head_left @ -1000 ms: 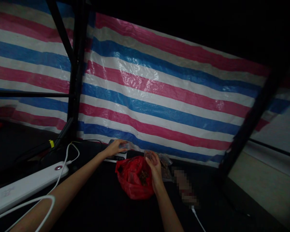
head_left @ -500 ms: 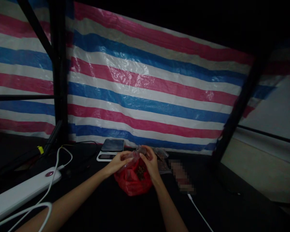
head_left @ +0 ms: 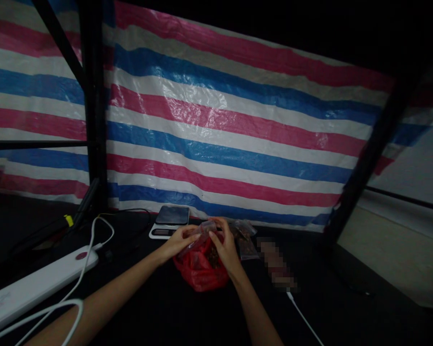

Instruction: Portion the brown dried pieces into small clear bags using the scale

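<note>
I've got a power strip [head_left: 39, 278] on the desk's [head_left: 332, 298] left edge, a scale [head_left: 171, 221] at the back. Striped tarp [head_left: 216, 125] behind.

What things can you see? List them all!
Tarp: one, striped red, white, blue, back.
Frame posts: two, black, before tarp.
Digital scale: one, black, behind hands.
Red plastic bag: one, red, under hands.
Small bags: about two, clear, right of red bag.
Power strip: one, white, far left.
Cables: several, white, left and right.
Table top: one, black, under everything.
Clear bag: one, clear, between hands.
Left hand: one, on clear bag.
Right hand: one, on it too.
</note>
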`<action>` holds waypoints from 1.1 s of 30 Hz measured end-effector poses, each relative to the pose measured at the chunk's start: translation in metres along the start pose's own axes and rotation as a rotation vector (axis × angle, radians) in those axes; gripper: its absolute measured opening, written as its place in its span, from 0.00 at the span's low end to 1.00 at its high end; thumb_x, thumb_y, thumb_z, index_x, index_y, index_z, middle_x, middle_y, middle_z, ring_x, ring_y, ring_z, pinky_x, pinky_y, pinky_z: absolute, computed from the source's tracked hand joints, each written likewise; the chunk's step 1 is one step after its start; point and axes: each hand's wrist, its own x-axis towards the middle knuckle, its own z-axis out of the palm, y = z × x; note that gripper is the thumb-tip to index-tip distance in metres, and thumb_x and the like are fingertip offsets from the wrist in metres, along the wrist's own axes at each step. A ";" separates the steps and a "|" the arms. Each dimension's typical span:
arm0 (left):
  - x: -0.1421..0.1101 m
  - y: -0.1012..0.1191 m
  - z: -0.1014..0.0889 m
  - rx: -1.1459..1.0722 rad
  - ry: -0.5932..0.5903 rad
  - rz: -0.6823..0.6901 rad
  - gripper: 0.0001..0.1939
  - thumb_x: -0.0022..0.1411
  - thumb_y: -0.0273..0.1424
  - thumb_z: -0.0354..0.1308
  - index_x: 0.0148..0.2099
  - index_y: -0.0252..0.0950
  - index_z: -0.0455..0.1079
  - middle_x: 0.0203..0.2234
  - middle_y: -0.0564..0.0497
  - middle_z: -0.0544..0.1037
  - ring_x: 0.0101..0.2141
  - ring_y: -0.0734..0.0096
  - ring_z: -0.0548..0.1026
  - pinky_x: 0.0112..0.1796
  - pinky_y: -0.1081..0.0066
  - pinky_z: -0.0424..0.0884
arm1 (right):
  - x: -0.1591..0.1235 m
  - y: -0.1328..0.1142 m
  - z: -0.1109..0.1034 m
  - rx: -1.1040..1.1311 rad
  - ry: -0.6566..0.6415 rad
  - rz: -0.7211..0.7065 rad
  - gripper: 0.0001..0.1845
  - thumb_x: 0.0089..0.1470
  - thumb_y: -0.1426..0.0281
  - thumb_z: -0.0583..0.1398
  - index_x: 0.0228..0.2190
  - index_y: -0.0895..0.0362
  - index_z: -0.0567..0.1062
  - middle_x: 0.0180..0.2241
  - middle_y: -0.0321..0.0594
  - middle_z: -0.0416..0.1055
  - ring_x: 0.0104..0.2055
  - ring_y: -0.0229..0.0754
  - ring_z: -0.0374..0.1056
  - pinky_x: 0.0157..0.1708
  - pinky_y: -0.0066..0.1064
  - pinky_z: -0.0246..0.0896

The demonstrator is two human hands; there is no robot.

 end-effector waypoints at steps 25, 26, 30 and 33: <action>0.055 -0.017 -0.110 1.191 0.159 -0.067 0.26 0.50 0.44 0.56 0.49 0.37 0.65 0.47 0.42 0.68 0.49 0.50 0.61 0.49 0.47 0.49 | 0.006 0.028 -0.014 0.156 0.240 0.159 0.16 0.42 0.67 0.61 0.35 0.54 0.64 0.37 0.38 0.67 0.37 0.38 0.65 0.38 0.30 0.59; 0.053 -0.018 -0.108 1.220 0.189 -0.049 0.27 0.50 0.45 0.55 0.50 0.38 0.64 0.49 0.41 0.65 0.51 0.48 0.58 0.49 0.43 0.45 | 0.006 0.028 -0.014 0.132 0.243 0.157 0.16 0.42 0.67 0.61 0.35 0.55 0.64 0.37 0.38 0.67 0.38 0.39 0.65 0.39 0.30 0.59; 0.035 -0.007 -0.073 1.167 0.273 0.126 0.30 0.52 0.48 0.51 0.54 0.39 0.57 0.53 0.42 0.58 0.54 0.51 0.51 0.50 0.41 0.34 | 0.009 0.023 -0.025 0.053 0.242 0.171 0.18 0.41 0.66 0.61 0.37 0.55 0.67 0.39 0.40 0.69 0.42 0.42 0.64 0.40 0.32 0.59; 0.016 0.001 -0.030 0.905 0.116 0.138 0.25 0.57 0.46 0.44 0.53 0.39 0.57 0.51 0.45 0.62 0.52 0.59 0.56 0.52 0.54 0.47 | 0.011 0.014 -0.038 0.090 0.185 0.204 0.24 0.43 0.64 0.60 0.44 0.54 0.67 0.44 0.41 0.68 0.43 0.44 0.64 0.40 0.34 0.59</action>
